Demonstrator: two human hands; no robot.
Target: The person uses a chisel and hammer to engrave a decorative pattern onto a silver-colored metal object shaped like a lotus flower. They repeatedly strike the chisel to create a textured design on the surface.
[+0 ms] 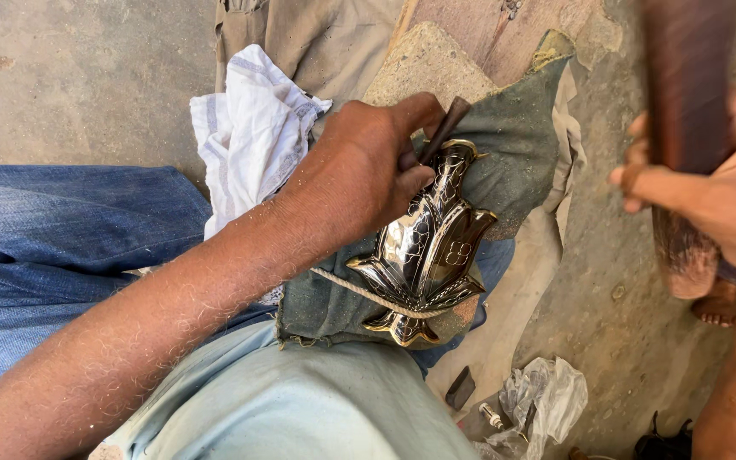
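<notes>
The left hand [359, 175] has its grip closed on a thin dark punch [443, 132] whose tip meets the shiny metal ornament [428, 247] lying just below it on green cloth [521, 136], while the right hand [709, 192], well apart rightward, clutches a raised wooden mallet [687, 85].

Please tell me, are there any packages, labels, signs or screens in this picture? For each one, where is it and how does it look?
No labels, signs or screens show.
Crumpled clear plastic bag: on the ground at the bottom right, beside a small dark flat piece; whitish and see-through, contents unclear.
The left hand holds a thin dark tool on a shiny metal ornament; the right hand grips a dark wooden block.
</notes>
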